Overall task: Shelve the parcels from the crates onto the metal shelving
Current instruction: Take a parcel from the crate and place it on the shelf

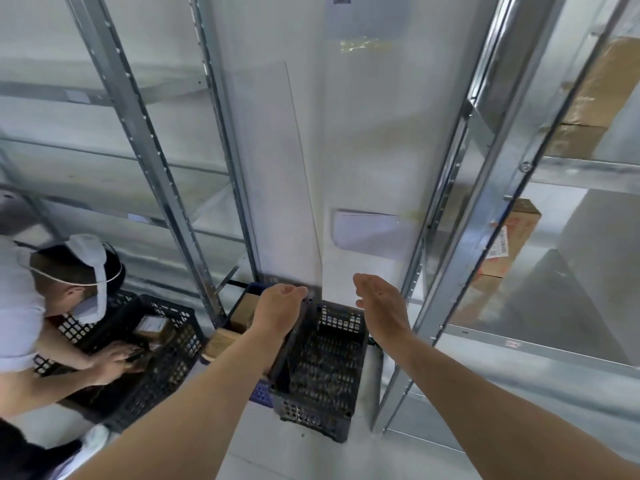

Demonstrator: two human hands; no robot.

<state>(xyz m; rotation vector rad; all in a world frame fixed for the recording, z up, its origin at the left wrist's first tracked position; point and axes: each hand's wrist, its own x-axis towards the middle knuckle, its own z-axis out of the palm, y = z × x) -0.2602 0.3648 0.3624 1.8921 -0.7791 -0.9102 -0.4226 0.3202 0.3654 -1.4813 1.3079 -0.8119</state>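
Observation:
A black perforated crate (pixel 322 372) stands on the floor against a white pillar, between two metal shelving units. No parcel shows inside it. My left hand (pixel 277 310) grips the crate's left rim near its far corner. Above the crate's right rim, my right hand (pixel 382 304) hovers with straight fingers, holding nothing. Brown cardboard parcels (pixel 242 313) lie in a blue crate just left of my left hand. The metal shelving (pixel 485 216) on the right carries several cardboard boxes.
At the left, another person (pixel 52 306) bends over a second black crate (pixel 152 344) holding parcels, both hands inside it. The left shelving (pixel 145 147) has bare shelves. White pillar (pixel 346 168) stands straight ahead. Pale floor lies in front of the crates.

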